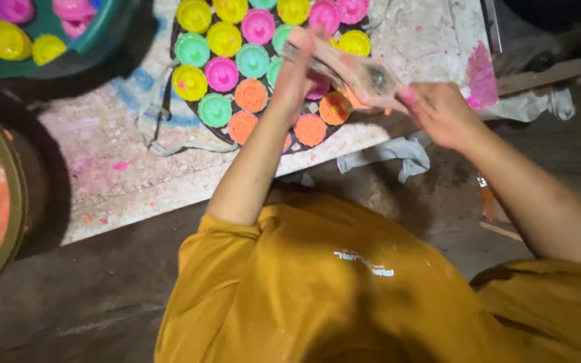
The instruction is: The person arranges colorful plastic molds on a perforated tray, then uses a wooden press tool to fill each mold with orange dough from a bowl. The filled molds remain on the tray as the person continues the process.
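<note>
The left hand and right hand together hold a long, flat, pale mould above the near edge of the tray. The mould runs tilted from upper left to lower right between the two hands. The left hand's fingers are closed around the upper left end. The right hand's fingers are closed on the lower right end, and its fingertips carry pink powder. The mould is blurred, so its finer shape cannot be told.

The tray is dark and round. It holds closely packed round moulded cakes in yellow, pink, green and orange, each touching its neighbours. The orange cakes lie along the near edge, directly beneath the mould. The forearm hides part of the tray.

A green tub stands at upper left, well apart from the hands. It holds further pink and yellow cakes. At the left edge, a round basin holds orange powder.

The tray stands on a pale slab stained with pink, blue and orange powder. A strap lies on the slab beside the tray. Crumpled pale cloth hangs off the slab's near edge under the right hand. The floor is dark and dusty. The person wears a mustard shirt.
</note>
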